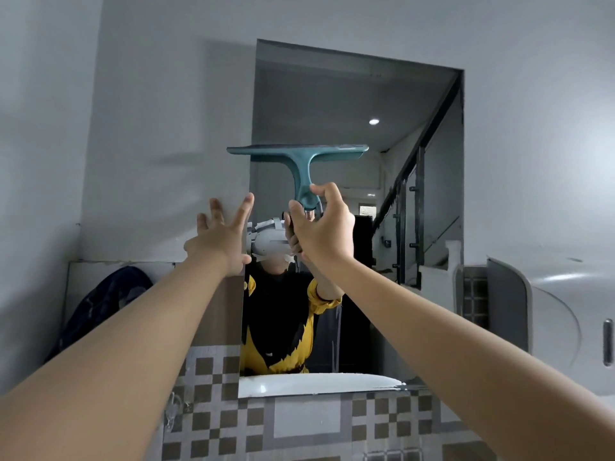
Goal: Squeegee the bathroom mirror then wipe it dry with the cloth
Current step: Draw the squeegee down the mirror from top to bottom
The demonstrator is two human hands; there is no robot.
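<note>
Two hands are raised: the left hand [222, 242] at nine o'clock of the right hand [321, 232]. One teal squeegee [301, 161] shows, with one handle and one blade bar, at twelve o'clock of the right hand. One mirror [359, 104] hangs on the wall. One dark blue cloth [100, 307] lies at seven o'clock of the left hand. One white dispenser [549, 314] sits at three o'clock of the mirror. One round ceiling light [373, 121] glows in the reflection. On the left hand four fingers [244, 207] can be counted, spread apart; those of the right hand are too bunched to count.
</note>
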